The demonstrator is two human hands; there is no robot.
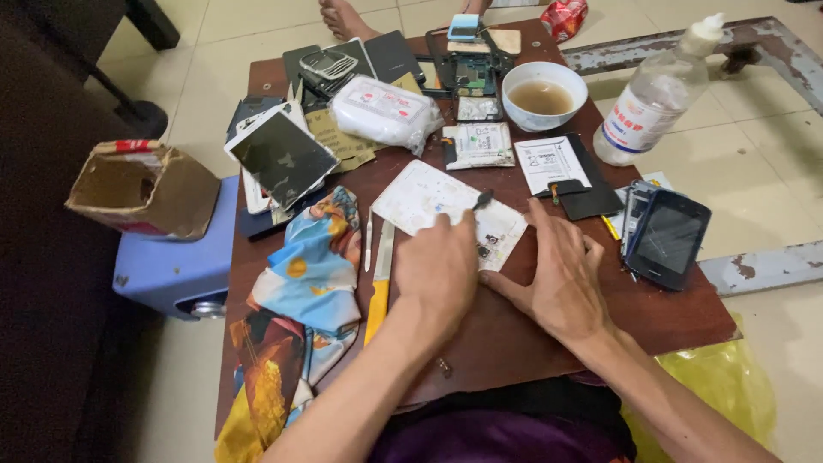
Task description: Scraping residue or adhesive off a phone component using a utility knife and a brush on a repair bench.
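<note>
Our left hand (439,273) lies knuckles-up on the white phone panel (446,212), its fingers curled on the panel's near edge; whether they pinch anything we cannot tell. Our right hand (559,279) rests beside it at 3 o'clock, fingers spread flat, holding nothing. The panel sits at the middle of the bench (669,313), with a small dark tool (482,199) on it just above the left fingertips.

We judge the risks as these. The panel carries small loose-looking parts near its 4 o'clock corner, and a sliding palm could sweep them off. The yellow-handled blade (379,283) lies close at 9 o'clock of the left wrist, so a sideways move could catch it. The bowl of brown liquid (543,94) at 1 o'clock and the clear plastic bottle (655,94) beyond it stand among opened phones; a knock could wet them. The dark phone (669,238) at 3 o'clock hangs near the edge and could drop.

The bench is dark reddish wood, crowded, with a patterned cloth (304,291) draped over its 8 o'clock side. Around it lies pale tiled floor (214,60), a torn cardboard box (141,189) on a blue stool (171,266) at 9 o'clock.
</note>
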